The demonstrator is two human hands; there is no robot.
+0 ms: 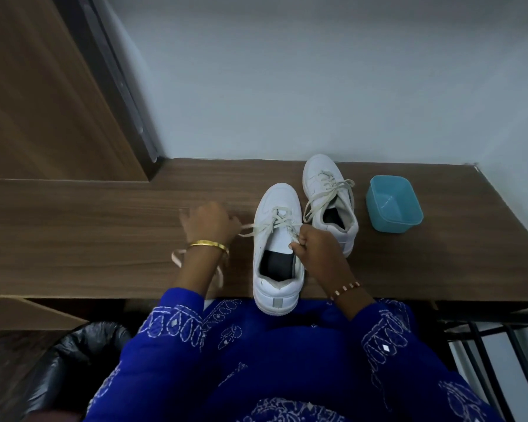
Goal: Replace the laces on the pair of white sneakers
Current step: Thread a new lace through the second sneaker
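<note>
Two white sneakers sit on a wood-grain desk (pixel 104 233) that runs along a pale grey wall, with a wooden panel rising at its far left corner. The near sneaker (pixel 276 257) stands at the desk's front edge, heel toward the person and hanging slightly over it; the far sneaker (pixel 329 202) lies just behind and to the right of it, its cream laces loose. A blue plastic tub (pixel 393 204) stands right of the far sneaker, near but apart.

The left hand (pixel 208 223), left of the near sneaker, has its fingers curled around a lace end (pixel 250 231) drawn out sideways from the eyelets; more lace trails under the wrist with a gold bangle (pixel 208 245). The right hand (pixel 316 248) pinches the lace at the near sneaker's right upper eyelets, fist closed on it.

Fingertips of both hands are hidden from view. A black bin bag (pixel 73 354) and a dark metal rack (pixel 494 345) below the desk are cut off at the edges.
</note>
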